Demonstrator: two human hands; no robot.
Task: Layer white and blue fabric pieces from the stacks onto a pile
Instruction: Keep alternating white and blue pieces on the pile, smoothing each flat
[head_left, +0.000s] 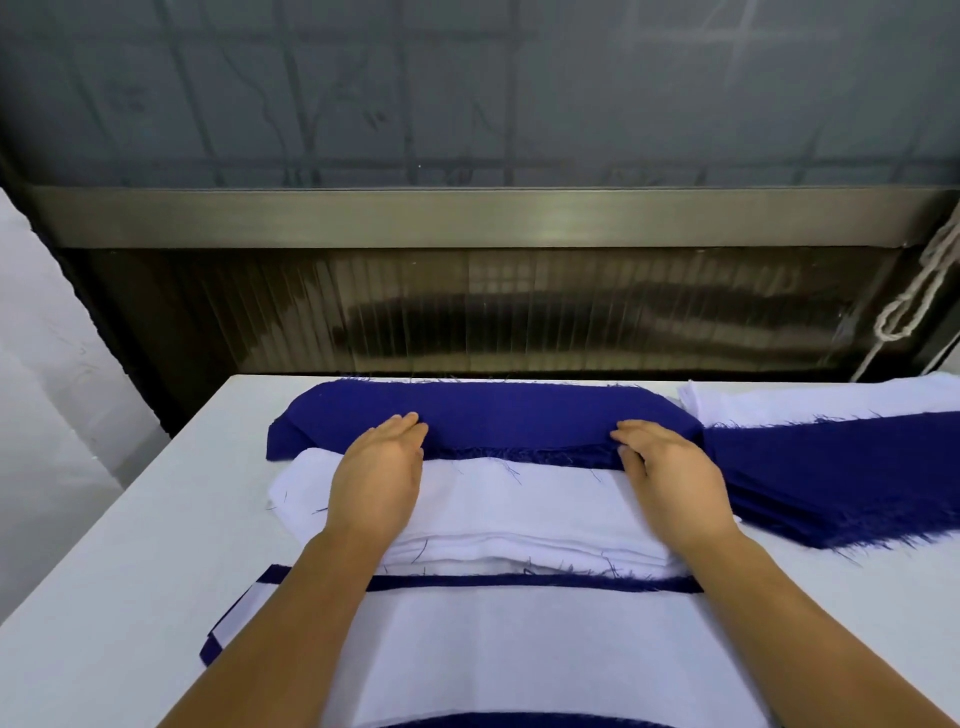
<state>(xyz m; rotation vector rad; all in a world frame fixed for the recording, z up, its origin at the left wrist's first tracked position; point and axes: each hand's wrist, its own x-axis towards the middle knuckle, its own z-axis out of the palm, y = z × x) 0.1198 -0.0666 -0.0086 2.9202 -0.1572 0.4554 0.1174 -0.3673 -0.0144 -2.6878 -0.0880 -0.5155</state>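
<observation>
While both flat, left hand (376, 470), right hand (670, 475), pressing blue piece (493, 418)

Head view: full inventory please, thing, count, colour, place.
blue piece: one, dark blue, far middle of the table, on the white layers.
pile: one, white and blue layers, table centre toward the near edge.
blue stack: one, dark blue, frayed edges, right of the pile.
white stack: one, white, far right, partly under the blue stack.
table: one, white.
rope: one, off-white, hanging at the right.
left hand: flat at the blue piece's near edge.
right hand: same edge, right end, fingers bent.
</observation>
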